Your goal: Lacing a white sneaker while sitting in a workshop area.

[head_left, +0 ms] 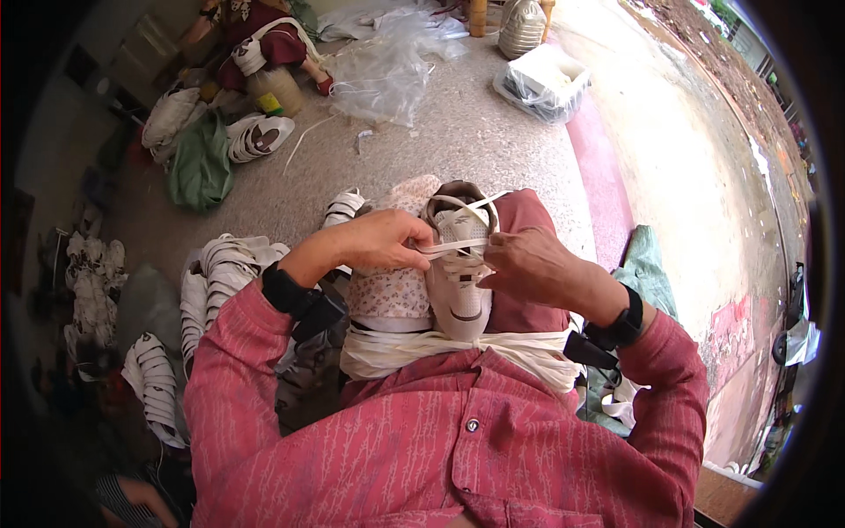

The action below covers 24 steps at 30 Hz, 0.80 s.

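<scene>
A white sneaker (462, 299) rests on my lap, heel opening pointing away from me. My left hand (383, 242) pinches a flat white lace (449, 246) at the shoe's left side. My right hand (524, 260) grips the same lace at the right, just over the eyelets. The lace loops up over the shoe's opening. A bundle of loose white laces (396, 348) lies across my lap below the shoe. Both wrists wear black bands.
Stacks of white sneakers (216, 282) stand at my left on the speckled floor. Clear plastic bags (387, 70) and a bagged white box (541, 84) lie ahead. Another person (260, 40) in dark red sits at the far left. A green bag (201, 163) lies nearby.
</scene>
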Motion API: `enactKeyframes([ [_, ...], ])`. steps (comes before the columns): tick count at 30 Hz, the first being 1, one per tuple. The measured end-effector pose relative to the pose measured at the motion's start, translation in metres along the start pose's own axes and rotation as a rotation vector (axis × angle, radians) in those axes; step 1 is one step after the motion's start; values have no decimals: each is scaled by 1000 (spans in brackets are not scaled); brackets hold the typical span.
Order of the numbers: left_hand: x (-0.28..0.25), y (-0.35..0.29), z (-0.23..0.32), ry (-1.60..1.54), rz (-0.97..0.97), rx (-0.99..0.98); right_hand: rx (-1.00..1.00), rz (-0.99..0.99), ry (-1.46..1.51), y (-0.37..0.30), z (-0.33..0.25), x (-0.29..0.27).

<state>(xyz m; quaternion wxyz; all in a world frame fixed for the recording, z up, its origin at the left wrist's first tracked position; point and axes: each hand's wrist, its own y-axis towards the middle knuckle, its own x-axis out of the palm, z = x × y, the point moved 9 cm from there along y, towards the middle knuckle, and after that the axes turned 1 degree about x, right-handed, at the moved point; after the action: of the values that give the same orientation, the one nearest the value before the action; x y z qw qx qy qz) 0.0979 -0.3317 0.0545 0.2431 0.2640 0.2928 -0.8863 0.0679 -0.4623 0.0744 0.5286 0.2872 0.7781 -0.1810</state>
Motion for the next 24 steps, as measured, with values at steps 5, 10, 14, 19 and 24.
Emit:
enactKeyframes([
  [5, 2, -1, -3, -34, 19, 123, 32, -52, 44, -6, -9, -9],
  [10, 8, -22, 20, 95, 177, 155, 164, 27, 312, -14, 36, -8],
  [14, 12, -39, 47, 211, 249, 217, 426, 140, 910, -33, 54, -10],
  [19, -23, -27, 16, 152, 449, 186, 191, 385, 1356, -60, -17, -83],
  [24, -36, 12, -4, -105, 590, 122, -509, 261, 1738, -98, -118, -150],
])
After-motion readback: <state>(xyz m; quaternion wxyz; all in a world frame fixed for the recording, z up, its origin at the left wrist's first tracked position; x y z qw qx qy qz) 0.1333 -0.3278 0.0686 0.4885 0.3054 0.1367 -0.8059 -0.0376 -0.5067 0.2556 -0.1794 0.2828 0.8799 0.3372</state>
